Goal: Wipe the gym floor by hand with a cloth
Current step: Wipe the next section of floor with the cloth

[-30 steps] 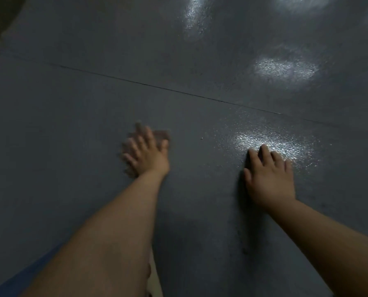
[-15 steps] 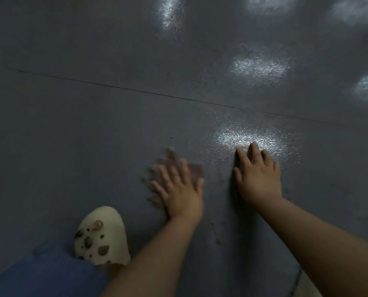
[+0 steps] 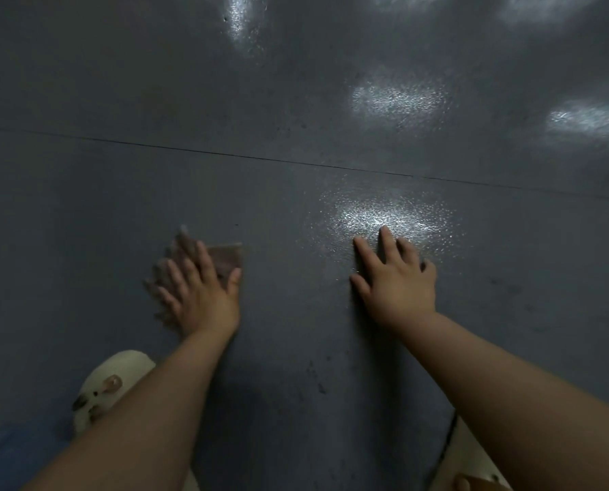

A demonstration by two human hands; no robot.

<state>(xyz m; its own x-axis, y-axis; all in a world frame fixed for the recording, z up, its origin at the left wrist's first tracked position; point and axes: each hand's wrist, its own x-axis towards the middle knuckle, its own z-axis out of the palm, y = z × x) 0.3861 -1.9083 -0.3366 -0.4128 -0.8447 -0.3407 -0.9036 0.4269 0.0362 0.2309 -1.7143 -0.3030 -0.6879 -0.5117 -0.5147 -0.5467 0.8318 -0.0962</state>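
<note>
A small brownish cloth [image 3: 227, 258] lies flat on the dark grey gym floor [image 3: 83, 214]. My left hand [image 3: 198, 290] presses on it with spread, straight fingers, and only the cloth's far right corner shows past the fingers. My right hand [image 3: 395, 281] rests flat on the bare floor to the right, fingers spread, just below a bright reflection. Both forearms reach in from the bottom of the view.
A thin seam [image 3: 296, 164] runs across the floor beyond both hands. A cream clog with charms [image 3: 108, 388] sits at lower left, partly behind my left forearm. A second clog [image 3: 473, 466] peeks at the bottom right. Light patches [image 3: 395, 101] shine further out.
My left hand with the cloth swept right toward my right hand, then back left a little. The view tilted down, bringing the clogs into sight. My right hand stayed planted.
</note>
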